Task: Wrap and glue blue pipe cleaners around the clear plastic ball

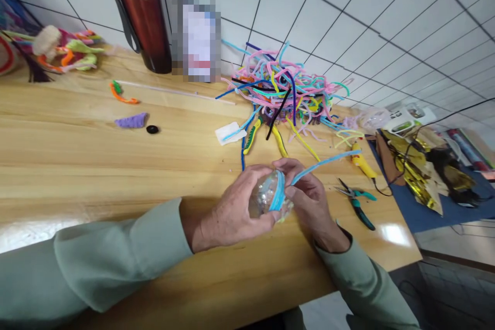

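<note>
My left hand (240,211) is wrapped round a clear, shiny rounded object (264,192), perhaps plastic; its exact kind I cannot make out. A light-blue pipe cleaner (325,164) circles the object as a band, and its loose end sticks out to the upper right. My right hand (309,196) pinches this pipe cleaner between thumb and fingers, close against the object's right side. Behind my hands, yellow-and-green handled pliers (253,136) lie partly under a heap of coloured pipe cleaners (286,87).
A yellow glue gun (362,161) and teal-handled needle-nose pliers (358,203) lie to the right. Gold foil (419,175) rests on a blue mat. At the back stands a red thermos (141,15). A purple piece (131,120) and black disc (152,129) lie left.
</note>
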Demonstrator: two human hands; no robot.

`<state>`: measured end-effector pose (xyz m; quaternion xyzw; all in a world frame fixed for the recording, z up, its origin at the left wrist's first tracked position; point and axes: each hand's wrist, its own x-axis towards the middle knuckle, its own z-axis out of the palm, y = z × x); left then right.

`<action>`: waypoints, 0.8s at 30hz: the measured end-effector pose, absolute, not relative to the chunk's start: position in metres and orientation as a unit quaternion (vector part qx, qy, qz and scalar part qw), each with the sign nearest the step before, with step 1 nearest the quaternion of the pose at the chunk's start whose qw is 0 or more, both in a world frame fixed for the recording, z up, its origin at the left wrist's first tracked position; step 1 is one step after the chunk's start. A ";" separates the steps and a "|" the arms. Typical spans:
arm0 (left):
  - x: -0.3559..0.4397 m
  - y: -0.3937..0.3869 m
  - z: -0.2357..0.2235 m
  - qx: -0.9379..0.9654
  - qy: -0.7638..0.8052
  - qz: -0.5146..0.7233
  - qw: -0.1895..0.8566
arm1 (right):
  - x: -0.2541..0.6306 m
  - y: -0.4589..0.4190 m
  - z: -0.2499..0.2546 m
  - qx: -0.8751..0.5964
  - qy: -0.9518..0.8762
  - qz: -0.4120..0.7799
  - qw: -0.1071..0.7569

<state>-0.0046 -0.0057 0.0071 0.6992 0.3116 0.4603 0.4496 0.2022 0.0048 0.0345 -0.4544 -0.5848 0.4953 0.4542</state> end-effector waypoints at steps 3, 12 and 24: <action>-0.005 -0.005 0.007 0.702 0.306 0.465 0.444 | 0.199 0.004 0.036 -0.449 -0.588 0.492 0.460; -0.005 -0.006 0.008 0.706 0.300 0.465 0.441 | 0.195 0.004 0.040 -0.460 -0.587 0.469 0.473; -0.008 -0.005 0.008 0.719 0.294 0.457 0.434 | 0.193 0.006 0.029 -0.459 -0.553 0.509 0.474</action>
